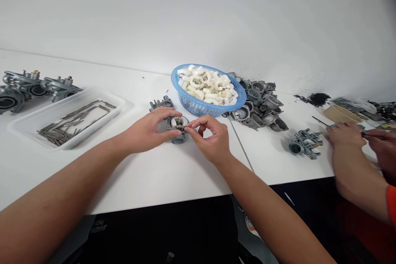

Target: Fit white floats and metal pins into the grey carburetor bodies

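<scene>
A grey metal carburetor body (178,138) rests on the white table in front of me, its open side up with a white float (174,122) and a brass piece inside. My left hand (151,129) grips the body from the left, thumb at the near side and fingers at the far side. At its right edge, my right hand (210,135) pinches with thumb and forefinger; whatever is between the fingertips is too small to make out. Just behind lies another grey metal part (161,103), partly covered by my left hand.
A blue basket (198,108) of white floats stands behind my hands, beside a heap of grey metal bowls (262,105). To the left are a clear tray (72,142) of thin metal pins and several carburetors (62,86). At right, a co-worker's hands (346,135) work near another carburetor (306,143).
</scene>
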A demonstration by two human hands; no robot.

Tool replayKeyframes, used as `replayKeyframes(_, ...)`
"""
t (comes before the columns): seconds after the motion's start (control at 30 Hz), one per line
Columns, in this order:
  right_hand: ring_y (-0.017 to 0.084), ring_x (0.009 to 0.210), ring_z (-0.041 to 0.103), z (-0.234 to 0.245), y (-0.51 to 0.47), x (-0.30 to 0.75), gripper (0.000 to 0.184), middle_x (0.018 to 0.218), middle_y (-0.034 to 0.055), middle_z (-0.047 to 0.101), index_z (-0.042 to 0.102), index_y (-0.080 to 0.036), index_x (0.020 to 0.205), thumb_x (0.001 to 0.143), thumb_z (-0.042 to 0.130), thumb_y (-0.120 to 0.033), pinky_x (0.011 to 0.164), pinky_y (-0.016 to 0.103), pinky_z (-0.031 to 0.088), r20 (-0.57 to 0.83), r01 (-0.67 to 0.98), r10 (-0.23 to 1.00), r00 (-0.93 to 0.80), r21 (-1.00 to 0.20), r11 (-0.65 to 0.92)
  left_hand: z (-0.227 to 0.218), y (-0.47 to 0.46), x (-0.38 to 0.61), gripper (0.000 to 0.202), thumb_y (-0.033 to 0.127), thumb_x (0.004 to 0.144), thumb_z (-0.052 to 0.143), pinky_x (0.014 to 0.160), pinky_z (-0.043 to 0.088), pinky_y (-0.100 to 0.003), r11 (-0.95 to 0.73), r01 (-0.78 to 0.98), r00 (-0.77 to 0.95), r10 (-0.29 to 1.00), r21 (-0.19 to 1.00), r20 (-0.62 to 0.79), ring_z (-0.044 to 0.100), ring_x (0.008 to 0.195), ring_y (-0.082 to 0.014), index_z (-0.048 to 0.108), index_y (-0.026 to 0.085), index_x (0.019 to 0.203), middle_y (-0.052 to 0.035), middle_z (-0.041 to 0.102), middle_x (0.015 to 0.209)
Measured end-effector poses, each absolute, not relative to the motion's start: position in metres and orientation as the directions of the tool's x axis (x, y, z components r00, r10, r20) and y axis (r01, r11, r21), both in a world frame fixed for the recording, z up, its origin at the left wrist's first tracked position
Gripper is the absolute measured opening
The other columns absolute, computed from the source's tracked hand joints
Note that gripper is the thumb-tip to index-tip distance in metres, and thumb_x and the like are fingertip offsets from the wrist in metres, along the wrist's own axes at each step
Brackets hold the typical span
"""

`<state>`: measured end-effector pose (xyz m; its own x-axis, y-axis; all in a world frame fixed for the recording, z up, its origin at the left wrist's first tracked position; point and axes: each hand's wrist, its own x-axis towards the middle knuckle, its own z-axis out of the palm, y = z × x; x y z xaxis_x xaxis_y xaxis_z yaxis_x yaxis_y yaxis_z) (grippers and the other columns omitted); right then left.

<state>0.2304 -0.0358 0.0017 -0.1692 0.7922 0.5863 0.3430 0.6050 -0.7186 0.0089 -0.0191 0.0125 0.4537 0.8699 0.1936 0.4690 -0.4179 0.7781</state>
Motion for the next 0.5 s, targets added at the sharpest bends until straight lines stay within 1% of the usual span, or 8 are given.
replayKeyframes(0.1, 0.013, 0.069, 0.065, 0.0003, -0.0363, 0.229, 0.017, 0.083, -0.0006, 0.076, 0.061, -0.024, 0.077, 0.087, 0.073, -0.017, 0.061, 0.028, 0.052, 0.604, 0.332, 0.774, -0.189, -0.703, 0.629, 0.0098, -0.0181, 0.008, 0.053, 0.06, 0.087, 0.071, 0.115, 0.044, -0.049, -0.43, 0.462, 0.448, 0.868, 0.776, 0.214, 0.051, 0.137, -0.0326, 0.065, 0.031, 0.131, -0.006, 0.061, 0.142)
replayKeyframes(0.17, 0.015, 0.069, 0.067, -0.0005, -0.0367, 0.2293, 0.015, 0.085, 0.0003, 0.077, 0.061, -0.024, 0.08, 0.088, 0.073, -0.02, 0.06, 0.028, 0.052, 0.591, 0.344, 0.785, -0.187, -0.709, 0.615, 0.009, -0.0181, 0.0081, 0.054, 0.061, 0.087, 0.071, 0.118, 0.042, -0.05, -0.415, 0.465, 0.44, 0.875, 0.782, 0.202, 0.051, 0.138, -0.0327, 0.065, 0.032, 0.132, -0.006, 0.06, 0.142)
replayKeyframes(0.2, 0.014, 0.066, 0.067, -0.0005, -0.0371, 0.2299, 0.013, 0.086, 0.0005, 0.078, 0.062, -0.024, 0.083, 0.087, 0.074, -0.023, 0.058, 0.028, 0.051, 0.579, 0.358, 0.796, -0.173, -0.716, 0.599, 0.0089, -0.0183, 0.0083, 0.056, 0.061, 0.087, 0.071, 0.118, 0.041, -0.051, -0.408, 0.47, 0.436, 0.879, 0.783, 0.196, 0.051, 0.138, -0.033, 0.065, 0.031, 0.133, -0.0065, 0.06, 0.143)
replayKeyframes(0.23, 0.013, 0.06, 0.064, -0.0002, -0.0375, 0.2306, 0.012, 0.086, 0.0005, 0.078, 0.063, -0.025, 0.088, 0.087, 0.075, -0.025, 0.054, 0.028, 0.048, 0.568, 0.374, 0.808, -0.158, -0.723, 0.581, 0.0089, -0.0185, 0.0085, 0.057, 0.062, 0.087, 0.07, 0.118, 0.041, -0.051, -0.403, 0.476, 0.432, 0.881, 0.782, 0.191, 0.051, 0.138, -0.0334, 0.064, 0.031, 0.134, -0.0071, 0.059, 0.144)
replayKeyframes(0.3, 0.01, 0.047, 0.053, 0.0015, -0.0386, 0.2322, 0.017, 0.086, -0.0003, 0.079, 0.064, -0.025, 0.098, 0.087, 0.076, -0.027, 0.048, 0.027, 0.042, 0.544, 0.405, 0.827, -0.141, -0.731, 0.55, 0.0088, -0.0189, 0.0088, 0.061, 0.063, 0.087, 0.069, 0.118, 0.041, -0.052, -0.402, 0.486, 0.429, 0.883, 0.776, 0.189, 0.051, 0.138, -0.0341, 0.062, 0.03, 0.138, -0.0085, 0.058, 0.146)
replayKeyframes(0.37, 0.008, 0.041, 0.043, 0.004, -0.0395, 0.2337, 0.023, 0.085, -0.0017, 0.08, 0.063, -0.026, 0.106, 0.086, 0.076, -0.026, 0.048, 0.027, 0.04, 0.526, 0.413, 0.837, -0.151, -0.736, 0.536, 0.0085, -0.0191, 0.0089, 0.063, 0.063, 0.088, 0.067, 0.118, 0.042, -0.053, -0.412, 0.491, 0.431, 0.881, 0.767, 0.197, 0.052, 0.138, -0.0346, 0.06, 0.029, 0.14, -0.0092, 0.058, 0.147)
replayKeyframes(0.43, 0.007, 0.041, 0.04, 0.0059, -0.0398, 0.2344, 0.028, 0.086, -0.0027, 0.079, 0.061, -0.027, 0.109, 0.086, 0.076, -0.024, 0.049, 0.027, 0.042, 0.516, 0.409, 0.841, -0.162, -0.741, 0.533, 0.0083, -0.0191, 0.009, 0.063, 0.063, 0.088, 0.067, 0.115, 0.044, -0.052, -0.426, 0.49, 0.436, 0.875, 0.761, 0.209, 0.052, 0.137, -0.0349, 0.059, 0.028, 0.14, -0.0095, 0.058, 0.146)
replayKeyframes(0.5, 0.007, 0.043, 0.041, 0.0061, -0.0397, 0.2343, 0.028, 0.086, -0.0031, 0.079, 0.059, -0.026, 0.109, 0.085, 0.075, -0.023, 0.051, 0.026, 0.042, 0.519, 0.408, 0.839, -0.161, -0.739, 0.536, 0.0083, -0.0191, 0.0094, 0.062, 0.063, 0.089, 0.066, 0.113, 0.047, -0.051, -0.436, 0.487, 0.441, 0.871, 0.757, 0.218, 0.053, 0.135, -0.0347, 0.06, 0.027, 0.138, -0.0099, 0.059, 0.144)
